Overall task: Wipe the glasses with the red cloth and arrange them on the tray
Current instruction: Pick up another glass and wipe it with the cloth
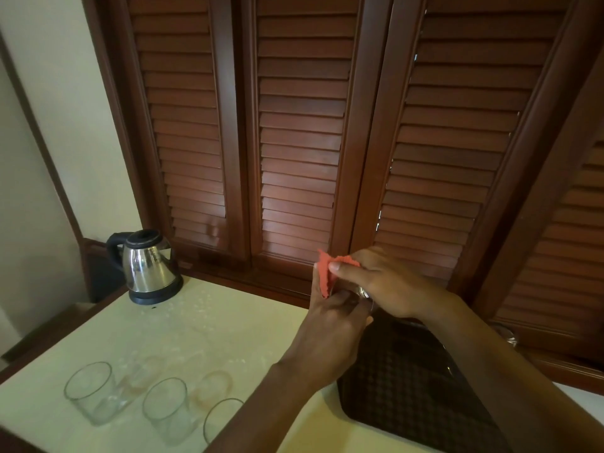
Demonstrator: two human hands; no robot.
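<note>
**Fingers on cloth and glass**

Fingers of my right hand [382, 282] pinch the crumpled red cloth [327, 273]; my left hand [333, 308] curls round a clear drinking glass [364, 294], held above the dark checked rectangular tray [402, 387]. Three more clear tumblers [94, 392] stand well apart on the cream tabletop [212, 328], steel kettle [148, 266] behind.

Left hand [330, 317], right hand [380, 282] meet, fingers [346, 268] curled.

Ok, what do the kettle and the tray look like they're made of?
The shiny silver kettle looks like polished steel, since it mirrors the room, with a black, probably plastic, handle and base. The dark patterned rectangular tray shows a woven-looking matte surface; plastic or rubber matting, I can't tell.
</note>
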